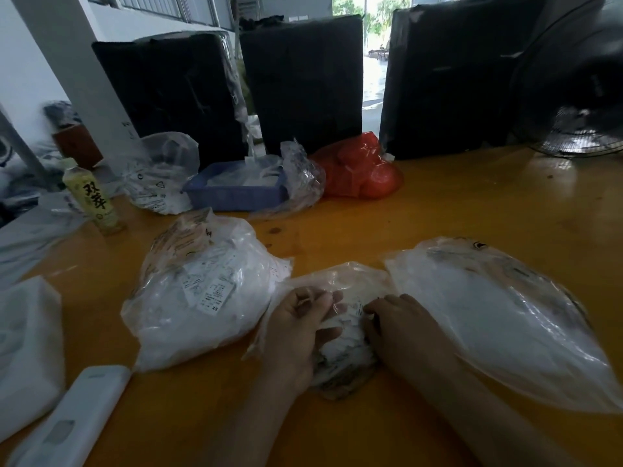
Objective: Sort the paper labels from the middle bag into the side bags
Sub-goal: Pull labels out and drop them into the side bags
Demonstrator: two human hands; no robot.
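Three clear plastic bags lie on the orange table (438, 210). The small middle bag (350, 281) holds a heap of white paper labels (347, 352). My left hand (300, 335) is inside its mouth, fingers curled around some labels. My right hand (394, 328) is on the other side of the heap, fingertips curled onto the labels near a printed one. A full left bag (202, 291) of printed labels lies beside my left hand. The long right bag (505, 318) of white labels lies against my right forearm.
A white remote-like device (70, 416) and white foam (27, 348) sit at the near left. Farther back stand a yellow drink bottle (92, 197), another clear bag (158, 173), a blue tray (236, 193), a red bag (360, 170) and three black wrapped parcels (303, 82). A fan (580, 129) is at the right.
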